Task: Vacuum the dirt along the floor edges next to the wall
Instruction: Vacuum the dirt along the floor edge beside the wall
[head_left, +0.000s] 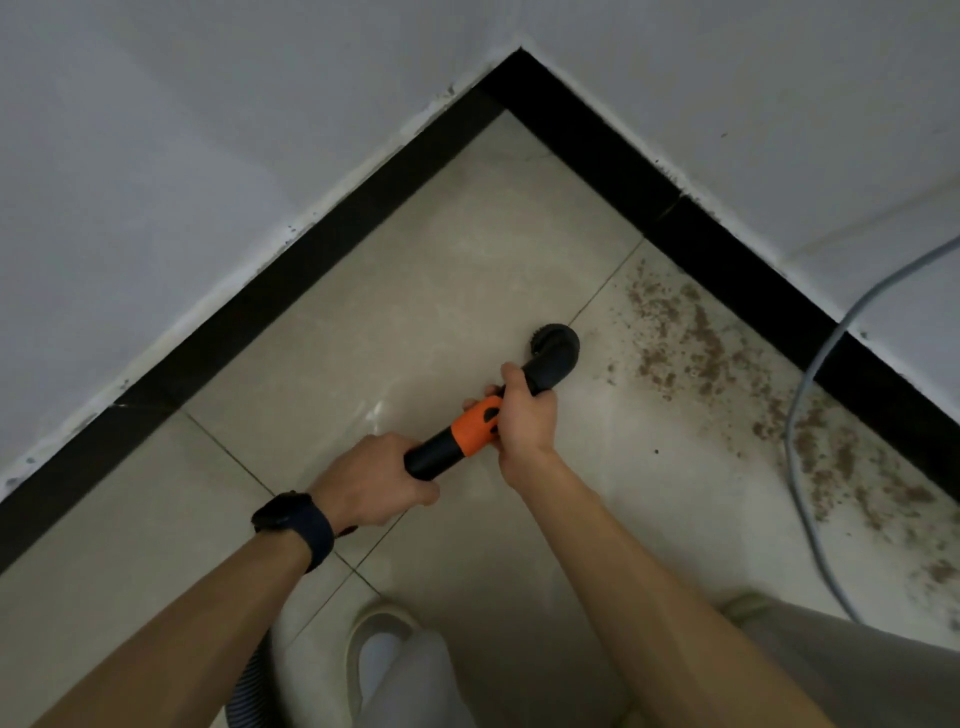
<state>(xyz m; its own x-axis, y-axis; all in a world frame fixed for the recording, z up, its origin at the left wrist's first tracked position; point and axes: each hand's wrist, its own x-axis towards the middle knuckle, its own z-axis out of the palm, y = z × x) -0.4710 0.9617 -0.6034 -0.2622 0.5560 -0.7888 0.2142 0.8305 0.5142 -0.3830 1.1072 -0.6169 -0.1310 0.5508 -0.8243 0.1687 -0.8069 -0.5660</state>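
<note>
— What are the hands doing?
— The left hand (371, 480) grips the black vacuum tube (431, 454); the right hand (522, 415) curls round it just past the orange collar (472, 426).
— And the dirt?
— The brush nozzle (556, 348) sits just beyond the right hand. The dirt (696, 343) lies to that hand's right, along the black baseboard (727, 244).
</note>
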